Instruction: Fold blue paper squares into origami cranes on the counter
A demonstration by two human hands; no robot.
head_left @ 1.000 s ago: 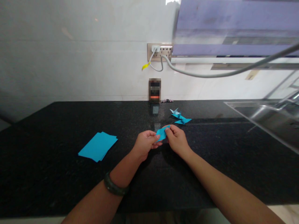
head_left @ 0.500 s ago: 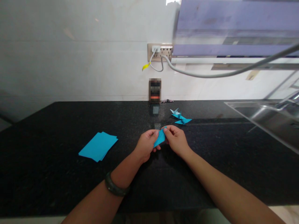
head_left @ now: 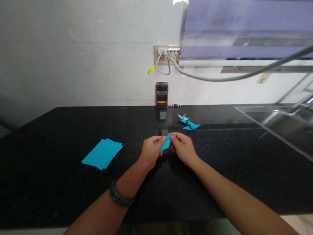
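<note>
Over the middle of a black stone counter (head_left: 61, 192), my left hand (head_left: 151, 151) and my right hand (head_left: 183, 147) pinch a small folded piece of blue paper (head_left: 165, 144) between them. The fingers of both hands are closed on its edges, and the paper stands tilted on edge. A dark band circles my left wrist. Just behind my hands lie finished blue folded paper figures (head_left: 188, 122). A stack of flat blue paper sheets (head_left: 102, 153) lies to the left of my hands.
A small dark box (head_left: 161, 94) stands against the white wall at the back. Above it a wall socket (head_left: 167, 54) holds a plug with a grey cable running right. A steel sink (head_left: 281, 122) is set into the counter at far right.
The folded paper has turned from lying flat between my hands to standing narrow on edge. Both hands stayed in nearly the same place, my fingers shifting on the paper.
</note>
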